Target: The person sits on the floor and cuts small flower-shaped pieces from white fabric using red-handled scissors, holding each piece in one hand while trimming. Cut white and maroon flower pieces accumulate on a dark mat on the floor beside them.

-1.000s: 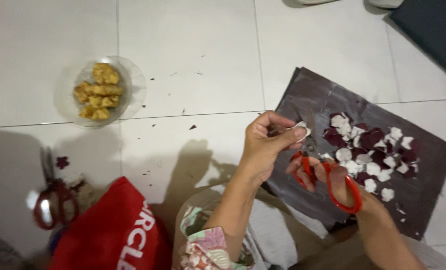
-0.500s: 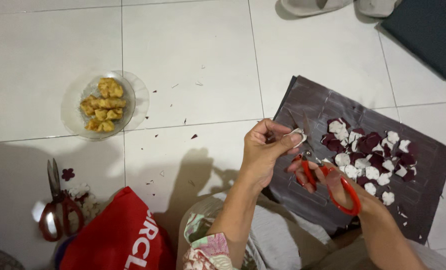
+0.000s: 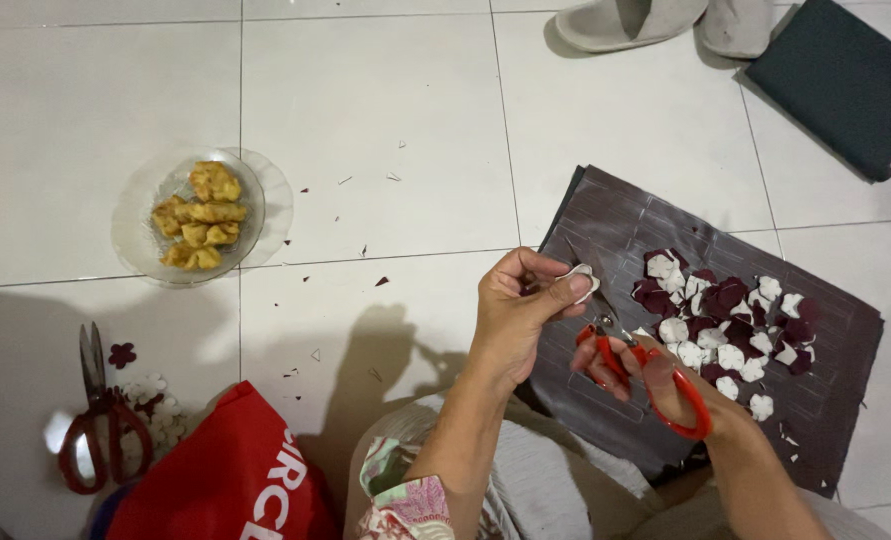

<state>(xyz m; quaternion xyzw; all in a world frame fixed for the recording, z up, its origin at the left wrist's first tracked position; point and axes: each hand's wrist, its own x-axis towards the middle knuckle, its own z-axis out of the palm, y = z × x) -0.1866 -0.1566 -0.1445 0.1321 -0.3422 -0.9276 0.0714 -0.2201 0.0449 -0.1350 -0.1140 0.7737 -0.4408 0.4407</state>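
White floor tiles fill the head view, and we look down on both hands at work near the middle. Our left hand (image 3: 521,305) has its fingers (image 3: 556,285) pinched narrow on a small white paper piece (image 3: 581,281), held up just above the dark sheet (image 3: 826,400). Our right hand (image 3: 666,385) is at five o'clock from it, fingers threaded through the loops of the red-handled scissors (image 3: 656,380) and closed on them, blades pointing up toward the paper piece. At three o'clock a heap of maroon and white cutouts (image 3: 726,320) lies on the dark sheet. At ten o'clock sits a glass plate (image 3: 136,215) of fried snacks (image 3: 201,215); at eight o'clock a second pair of scissors (image 3: 96,420) lies beside a red bag (image 3: 216,470).

We judge the main risk is the blades nicking the pinching fingertips, since the piece is so small. A loose pinch could also let it twist and spoil the cut.
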